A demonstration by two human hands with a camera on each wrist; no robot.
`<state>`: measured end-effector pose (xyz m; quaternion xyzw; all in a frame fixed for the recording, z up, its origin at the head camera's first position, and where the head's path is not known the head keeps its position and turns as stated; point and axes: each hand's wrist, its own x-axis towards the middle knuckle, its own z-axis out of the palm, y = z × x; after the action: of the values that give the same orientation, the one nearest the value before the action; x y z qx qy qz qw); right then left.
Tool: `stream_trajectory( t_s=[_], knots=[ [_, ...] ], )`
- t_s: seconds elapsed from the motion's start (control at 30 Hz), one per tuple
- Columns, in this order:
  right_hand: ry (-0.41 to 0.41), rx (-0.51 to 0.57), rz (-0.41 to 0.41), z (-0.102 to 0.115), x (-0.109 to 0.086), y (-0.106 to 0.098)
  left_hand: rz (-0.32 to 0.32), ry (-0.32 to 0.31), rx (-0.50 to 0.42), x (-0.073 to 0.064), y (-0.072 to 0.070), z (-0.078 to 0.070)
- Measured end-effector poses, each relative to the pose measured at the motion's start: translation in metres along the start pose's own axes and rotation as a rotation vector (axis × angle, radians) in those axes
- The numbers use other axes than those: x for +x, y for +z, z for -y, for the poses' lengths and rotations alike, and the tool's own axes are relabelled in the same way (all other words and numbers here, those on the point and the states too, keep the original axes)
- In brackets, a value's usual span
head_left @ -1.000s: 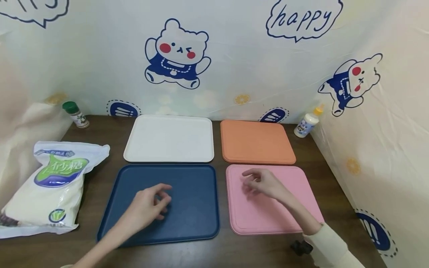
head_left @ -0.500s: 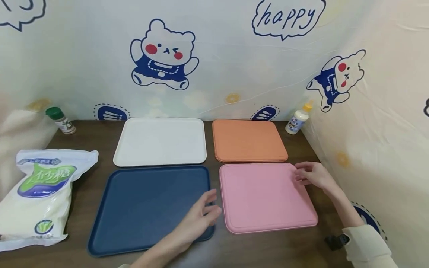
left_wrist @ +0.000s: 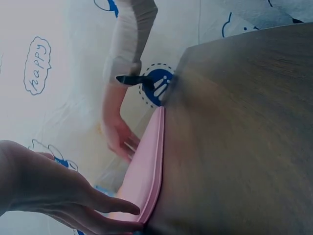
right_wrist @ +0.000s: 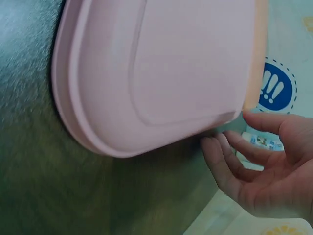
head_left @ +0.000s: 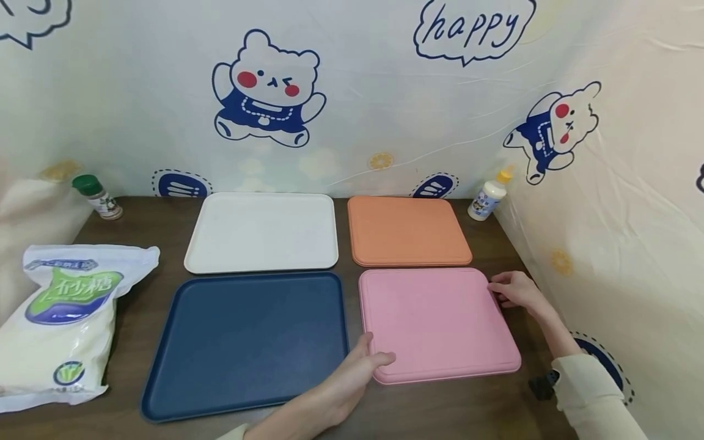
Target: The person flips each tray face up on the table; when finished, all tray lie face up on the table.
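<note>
A pink rectangular tray [head_left: 440,324] lies flat on the dark wooden table, front right. My left hand [head_left: 354,373] is at its left edge, thumb reaching over the rim and fingers along the side. In the left wrist view the fingers and thumb of that hand [left_wrist: 73,196] look fairly straight against the pink tray [left_wrist: 142,181]. Across from it, my right hand [head_left: 517,290] is at the upper right edge. The right wrist view has its thumb [right_wrist: 266,121] at the rim, while the other fingers hang loosely bent beside the edge, without a visible grip.
A dark blue tray [head_left: 247,342] lies left of the pink one. Behind them are a white tray [head_left: 264,232] and an orange tray [head_left: 409,231]. A sugar bag [head_left: 71,324] and green-capped jar [head_left: 98,197] stand left; a yellow-capped bottle [head_left: 487,197] stands back right. Printed cloth encloses the table.
My left hand has moved right from over the blue tray to the pink tray's left edge. My right hand has gone from above the pink tray to its right edge. The trays stay put.
</note>
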<state>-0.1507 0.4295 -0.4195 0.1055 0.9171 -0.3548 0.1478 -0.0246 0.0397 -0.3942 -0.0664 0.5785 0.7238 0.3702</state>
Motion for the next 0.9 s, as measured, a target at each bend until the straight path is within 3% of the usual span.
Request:
stream_trajectory(
  t_s=[0.23, 0.53, 0.7, 0.9],
  knots=[
    [0.039, -0.064, -0.076, 0.002, 0.007, 0.007, -0.050, 0.049, -0.096, 0.009, 0.004, -0.001],
    [0.059, -0.035, -0.043, 0.002, 0.011, 0.009, -0.149, 0.098, -0.154, 0.012, 0.000, -0.001],
    [0.058, 0.016, -0.016, 0.005, 0.007, 0.005, -0.129, 0.162, -0.161, 0.008, -0.003, -0.006],
    [0.063, 0.111, 0.106, 0.011, 0.002, 0.005, -0.098, 0.301, -0.209, 0.005, -0.007, -0.012]
  ],
)
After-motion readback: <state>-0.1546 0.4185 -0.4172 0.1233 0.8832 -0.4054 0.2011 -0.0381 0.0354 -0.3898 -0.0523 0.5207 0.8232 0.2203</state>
